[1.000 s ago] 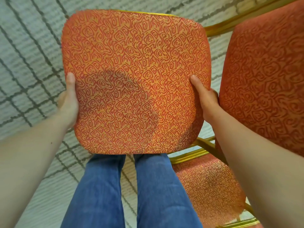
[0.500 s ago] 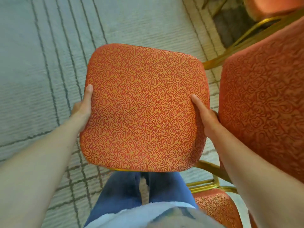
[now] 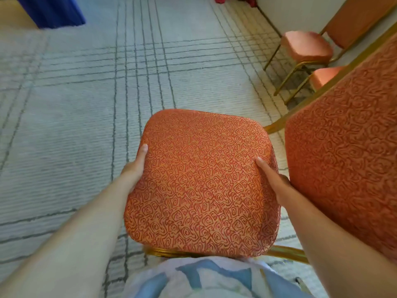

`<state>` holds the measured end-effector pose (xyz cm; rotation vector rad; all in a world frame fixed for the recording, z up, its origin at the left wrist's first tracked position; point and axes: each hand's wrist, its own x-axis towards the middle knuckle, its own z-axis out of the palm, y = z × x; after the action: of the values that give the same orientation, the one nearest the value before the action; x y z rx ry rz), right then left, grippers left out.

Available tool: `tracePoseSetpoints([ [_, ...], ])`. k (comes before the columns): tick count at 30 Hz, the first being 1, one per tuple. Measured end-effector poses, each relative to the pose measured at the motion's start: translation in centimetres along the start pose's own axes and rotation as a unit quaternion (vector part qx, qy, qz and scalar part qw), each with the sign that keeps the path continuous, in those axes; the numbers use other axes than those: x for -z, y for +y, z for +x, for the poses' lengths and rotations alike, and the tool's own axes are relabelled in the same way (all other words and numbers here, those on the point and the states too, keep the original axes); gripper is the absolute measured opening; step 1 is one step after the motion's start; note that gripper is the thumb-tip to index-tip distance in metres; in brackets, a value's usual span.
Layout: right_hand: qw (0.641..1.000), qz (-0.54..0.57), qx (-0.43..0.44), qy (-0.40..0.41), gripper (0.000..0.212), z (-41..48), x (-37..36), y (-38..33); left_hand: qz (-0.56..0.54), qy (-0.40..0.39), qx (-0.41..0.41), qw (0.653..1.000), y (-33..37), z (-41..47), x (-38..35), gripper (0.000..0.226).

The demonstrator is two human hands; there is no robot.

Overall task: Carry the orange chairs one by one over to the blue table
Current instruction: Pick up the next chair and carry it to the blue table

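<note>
A pale lined carpet (image 3: pixel 75 125) covers the floor. Close in front of the person, the orange chair (image 3: pixel 202 181) is held by its seat, just beside a second chair (image 3: pixel 343 158) on the right. The blue table (image 3: pixel 53 11) shows far off at upper left. The left hand (image 3: pixel 135 168) grips the seat's left edge and the right hand (image 3: pixel 277 183) its right edge, thumbs on top, fingers hidden underneath.

Both arms reach out ahead, left grip (image 3: pixel 135 168) and right grip (image 3: pixel 277 183) pinching the seat (image 3: pixel 202 179) edges, thumbs up top.
</note>
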<state>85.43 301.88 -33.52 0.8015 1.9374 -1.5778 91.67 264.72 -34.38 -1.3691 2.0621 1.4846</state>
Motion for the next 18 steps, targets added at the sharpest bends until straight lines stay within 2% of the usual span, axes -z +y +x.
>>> tracePoseSetpoints([
  [5,0.999,0.004,0.040,-0.019,0.086,-0.2,-3.1,-1.4,-0.001,0.044,-0.004,0.999,-0.3,0.8,3.1,0.128],
  [9,0.998,0.009,0.052,-0.030,0.085,0.0,-5.2,-3.4,0.010,0.074,-0.033,0.997,2.2,2.2,5.3,0.127],
  [15,0.998,-0.001,0.047,-0.038,0.091,2.9,-6.6,-6.9,0.019,0.065,-0.038,0.997,6.1,5.5,5.7,0.119],
  [18,0.999,-0.010,0.043,-0.032,0.095,5.6,-6.9,-9.2,0.019,0.062,-0.021,0.998,8.2,7.5,4.7,0.127],
])
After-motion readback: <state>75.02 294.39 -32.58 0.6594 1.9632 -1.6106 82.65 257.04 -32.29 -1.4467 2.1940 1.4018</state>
